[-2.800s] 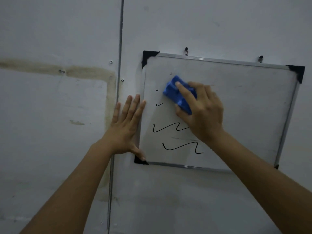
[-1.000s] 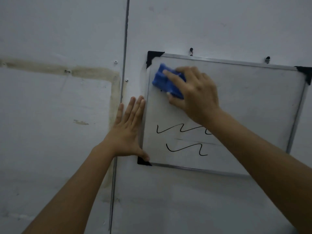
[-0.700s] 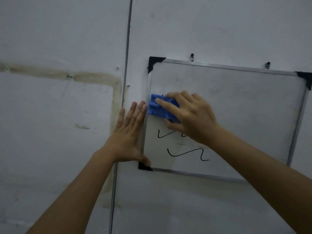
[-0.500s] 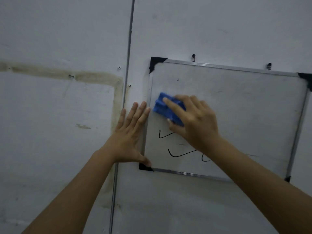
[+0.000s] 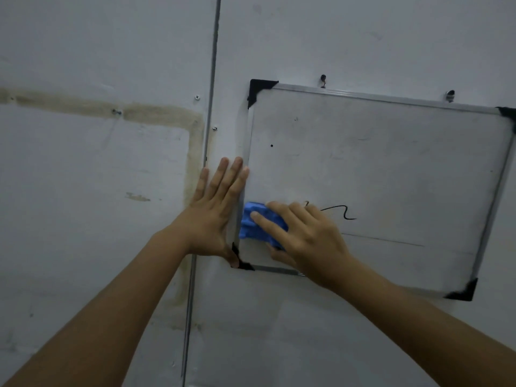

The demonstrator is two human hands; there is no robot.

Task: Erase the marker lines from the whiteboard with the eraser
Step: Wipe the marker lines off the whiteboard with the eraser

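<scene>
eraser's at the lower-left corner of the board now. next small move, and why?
Probably sweep the eraser rightward under the right hand: a black squiggle remains just right of that hand, with a thin faint line below it. The left hand lies flat against the whiteboard frame's left edge, apparently bracing it. A small dot higher up can wait.

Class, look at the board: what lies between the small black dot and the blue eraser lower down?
In the head view, nothing: the whiteboard is bare between the black dot and the blue eraser.
</scene>
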